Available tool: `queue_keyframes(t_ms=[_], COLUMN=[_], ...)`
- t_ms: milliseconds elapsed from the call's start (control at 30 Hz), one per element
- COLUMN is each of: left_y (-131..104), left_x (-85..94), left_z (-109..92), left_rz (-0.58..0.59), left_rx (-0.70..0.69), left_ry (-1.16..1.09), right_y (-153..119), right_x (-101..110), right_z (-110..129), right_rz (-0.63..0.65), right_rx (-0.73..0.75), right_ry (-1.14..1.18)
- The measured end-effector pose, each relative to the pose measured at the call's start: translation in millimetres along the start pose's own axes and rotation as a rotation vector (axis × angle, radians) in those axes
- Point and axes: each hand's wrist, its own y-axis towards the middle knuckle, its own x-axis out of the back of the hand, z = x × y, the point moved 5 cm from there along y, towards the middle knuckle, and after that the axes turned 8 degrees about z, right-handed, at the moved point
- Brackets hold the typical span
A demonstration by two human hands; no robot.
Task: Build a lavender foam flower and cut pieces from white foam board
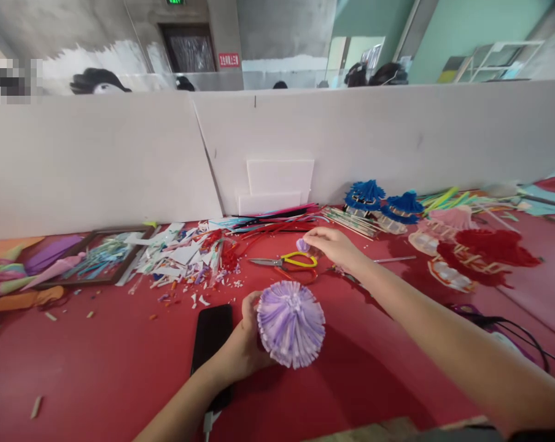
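My left hand (246, 345) is closed around the side of a round purple-and-white pipe-cleaner roof (291, 324), whose strands fan out from the centre. What lies under that roof is hidden. Farther back, the fingertips of my right hand (335, 247) pinch a small purple piece (302, 245), possibly a little coil. Just in front of this piece lie scissors (298, 261) with yellow and orange-red handles, their blades pointing left. A black phone (213, 334) lies partly beneath my left forearm, with a white cable at its near end.
White paper scraps (169, 255) and fluffy trimmings cover the table's left middle. At the right stand blue pavilion models (366, 197) and a red one (489, 255). Pipe cleaners (277, 221) lie along the white partition (364, 141). A framed tray (102, 255) sits left.
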Motion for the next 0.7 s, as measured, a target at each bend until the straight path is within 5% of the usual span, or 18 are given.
queue_keyframes(t_ms=[167,333,533,700], left_y=[-14,-20,4,28], left_x=[16.3,39.4,13.0,0.8], left_z=[-3,-30,-57,-76], left_rz=[0.019,-0.115,0.045,-0.037], left_rx=[0.048,-0.032,0.016,-0.046], left_ry=[0.045,0.166,0.181,0.456], right_y=[34,52,59,23], right_x=[28,49,68,110], right_z=[-42,-64,-69,-57], right_rz=[0.013,0.016,-0.033,-0.167], right_rx=[-0.242,-0.396,-0.399,-0.318], right_ry=[-0.224,-0.401,-0.659,-0.891])
